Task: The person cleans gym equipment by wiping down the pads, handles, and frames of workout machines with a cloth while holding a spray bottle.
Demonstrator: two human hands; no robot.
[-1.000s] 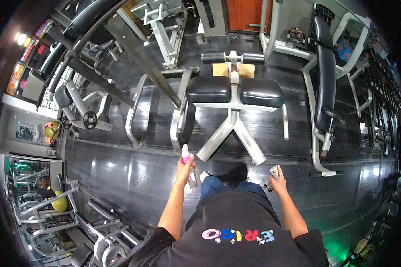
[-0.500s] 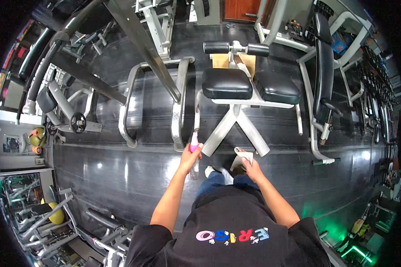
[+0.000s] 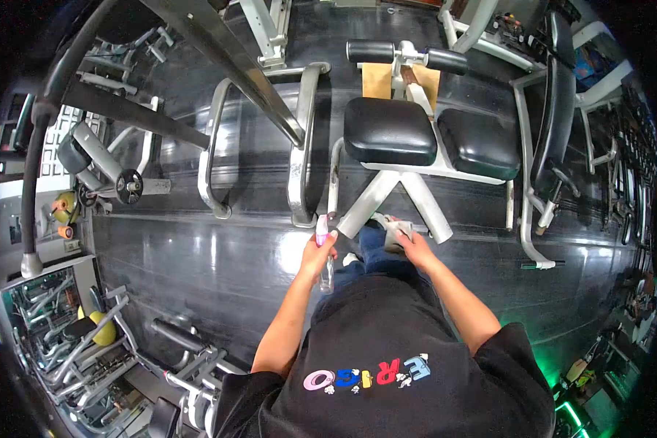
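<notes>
A black-padded bench (image 3: 390, 131) stands before a person in a black T-shirt (image 3: 409, 332), both hands occupied.

The left hand (image 3: 317, 255) is wrapped around a clear bottle (image 3: 327, 279), its pink-and-white top poking above the grip and its body hanging below; the right hand (image 3: 419, 250) grips a pale, crumpled cloth (image 3: 396, 236), which juts from the fingers toward the bottle. Compared with a second ago, the right hand and cloth have swung in from the person's right side, now nearer the left hand, each hand keeping its item.
</notes>
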